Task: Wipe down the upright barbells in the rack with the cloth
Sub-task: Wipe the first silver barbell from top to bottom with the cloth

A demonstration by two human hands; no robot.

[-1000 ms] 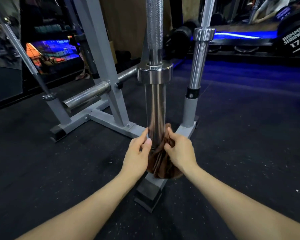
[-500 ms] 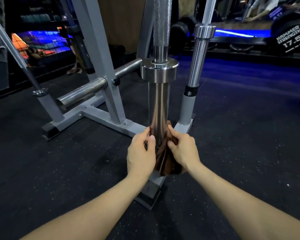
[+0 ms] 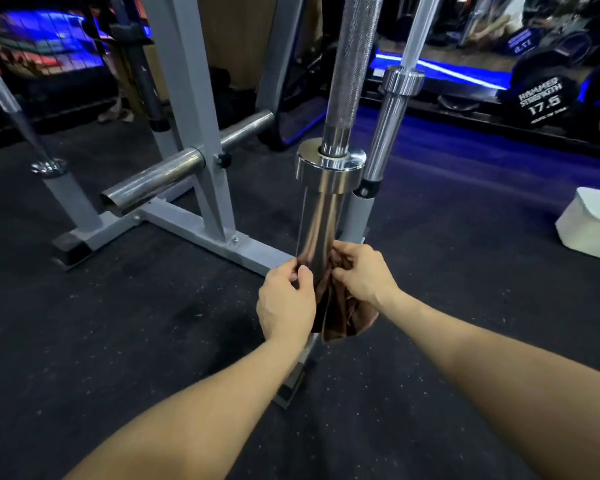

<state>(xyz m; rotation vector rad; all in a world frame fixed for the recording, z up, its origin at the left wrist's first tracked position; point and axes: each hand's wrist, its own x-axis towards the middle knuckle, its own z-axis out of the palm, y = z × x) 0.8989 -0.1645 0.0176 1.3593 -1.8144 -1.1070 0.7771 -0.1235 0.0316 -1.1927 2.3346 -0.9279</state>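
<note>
Nearest, both forearms are extended over the dark rubber floor (image 3: 125, 341). The left hand (image 3: 284, 303) and right hand (image 3: 364, 271) are each seen pinching the brown cloth (image 3: 340, 317), which is wrapped round the lower sleeve of the nearest upright barbell (image 3: 323, 220) at the foot of the grey rack (image 3: 201, 216). Just behind and to the right, a second upright barbell (image 3: 392, 123) is seated in its holder. Further left, a tilted bar (image 3: 18, 116) is noted. A white object (image 3: 593, 223) lies at right; a dumbbell (image 3: 541, 98) marked 17.5 stands beyond.
</note>
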